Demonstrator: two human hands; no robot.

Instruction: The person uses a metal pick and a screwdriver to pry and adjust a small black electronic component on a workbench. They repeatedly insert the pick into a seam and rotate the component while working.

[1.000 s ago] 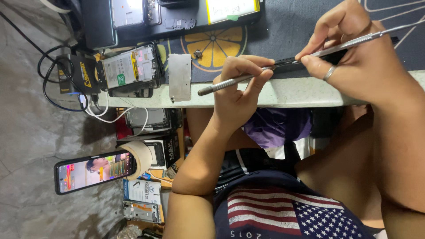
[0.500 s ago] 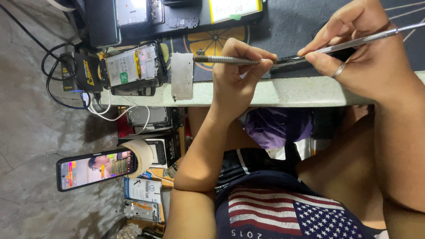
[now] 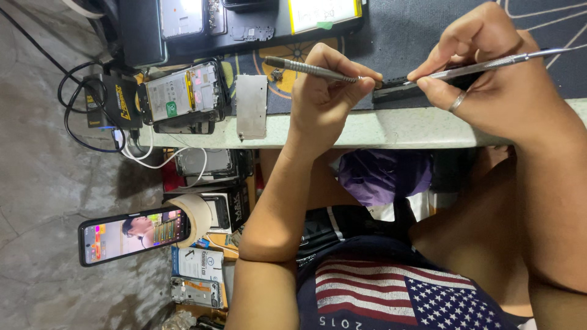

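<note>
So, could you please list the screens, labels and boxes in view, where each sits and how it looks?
Lit phone: lower left, propped against a tape roll, colourful video playing.
Opened phone: on the bench edge, white battery label with a green mark.
Yellow-bordered panel: top centre, pale face.
White box: under the bench, blue round mark.
Black box: above it, pale lettering.

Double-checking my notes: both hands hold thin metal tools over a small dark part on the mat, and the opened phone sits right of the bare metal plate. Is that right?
Not quite. In the head view the opened phone sits left of the bare metal plate, not right. The rest holds: left hand and right hand hold thin metal tools over the small dark part.
</note>
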